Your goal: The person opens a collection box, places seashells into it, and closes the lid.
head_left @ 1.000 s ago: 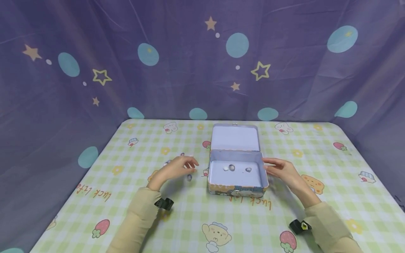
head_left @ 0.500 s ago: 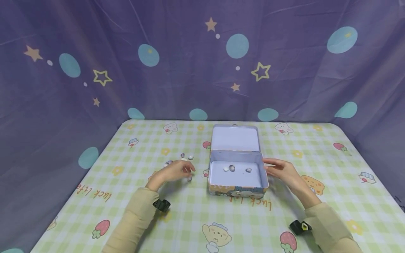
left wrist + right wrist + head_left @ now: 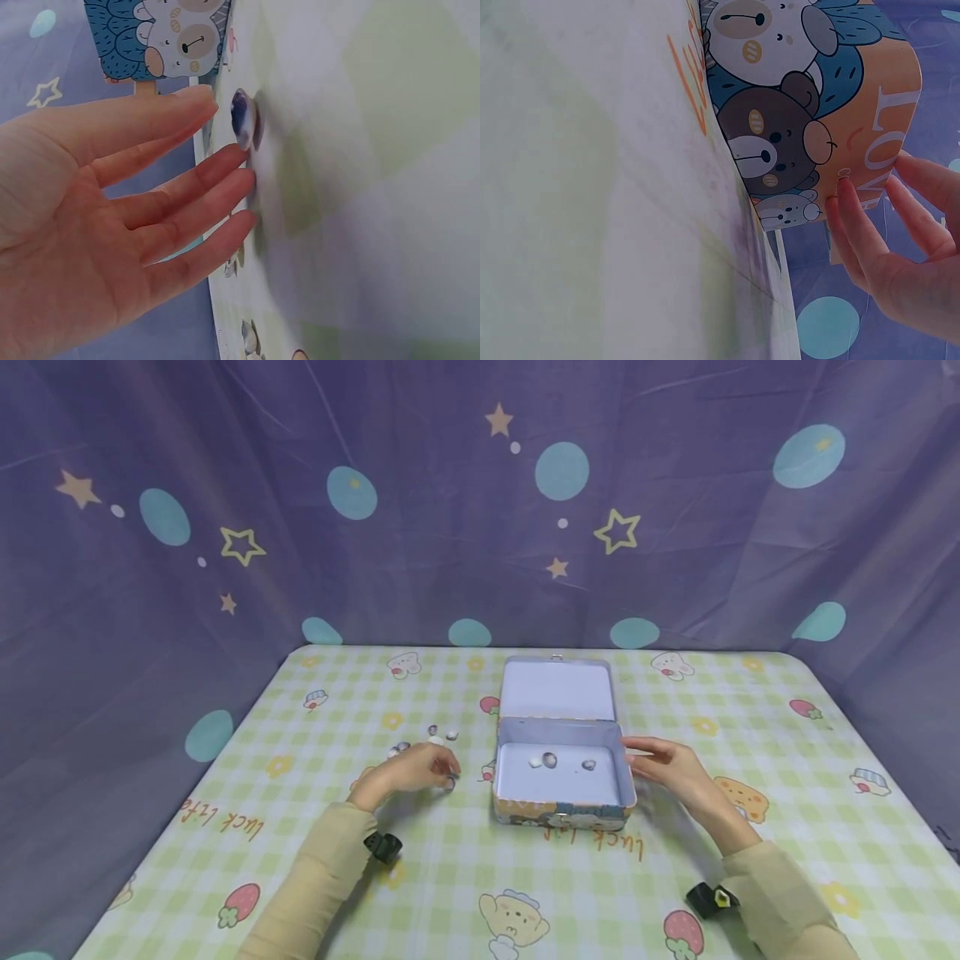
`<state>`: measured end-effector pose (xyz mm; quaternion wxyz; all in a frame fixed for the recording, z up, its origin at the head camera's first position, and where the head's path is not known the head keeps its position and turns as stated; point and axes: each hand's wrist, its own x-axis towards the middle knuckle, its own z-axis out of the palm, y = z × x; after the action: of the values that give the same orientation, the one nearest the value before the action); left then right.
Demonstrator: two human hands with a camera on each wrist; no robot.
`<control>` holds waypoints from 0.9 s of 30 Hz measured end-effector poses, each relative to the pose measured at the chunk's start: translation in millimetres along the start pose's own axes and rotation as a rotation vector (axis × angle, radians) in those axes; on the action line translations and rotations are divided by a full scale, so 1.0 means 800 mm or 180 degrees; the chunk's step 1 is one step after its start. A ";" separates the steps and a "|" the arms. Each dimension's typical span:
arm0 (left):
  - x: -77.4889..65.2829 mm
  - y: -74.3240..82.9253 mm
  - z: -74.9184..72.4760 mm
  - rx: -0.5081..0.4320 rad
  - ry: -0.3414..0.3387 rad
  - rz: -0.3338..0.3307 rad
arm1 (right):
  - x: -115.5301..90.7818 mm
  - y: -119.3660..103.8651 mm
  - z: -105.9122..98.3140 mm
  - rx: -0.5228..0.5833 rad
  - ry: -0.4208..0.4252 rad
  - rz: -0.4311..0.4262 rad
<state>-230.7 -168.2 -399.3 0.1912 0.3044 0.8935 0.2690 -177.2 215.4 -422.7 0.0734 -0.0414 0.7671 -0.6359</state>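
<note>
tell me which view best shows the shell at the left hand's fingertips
The left wrist view: the shell appears large there, its purplish colouring clear, beside the left hand. The head view shows it only small, close by that hand; the right wrist view does not show it.

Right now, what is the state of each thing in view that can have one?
Rectangular printed metal box: open, upright, three small shells inside.
Pale lid: folded back.
Left hand: parted fingers beside one purple-white shell, not gripping.
Right hand: fingertips against box's right side.
Other shells: lying loose left of the box.
</note>
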 end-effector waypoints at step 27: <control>0.009 -0.007 0.010 0.0109 0.0009 -0.0125 | 0.022 0.050 -0.015 0.0158 0.0038 0.0042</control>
<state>-234.5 -164.1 -410.5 0.1899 0.2896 0.9041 0.2503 -195.3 231.9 -461.1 0.0740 -0.0307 0.7518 -0.6545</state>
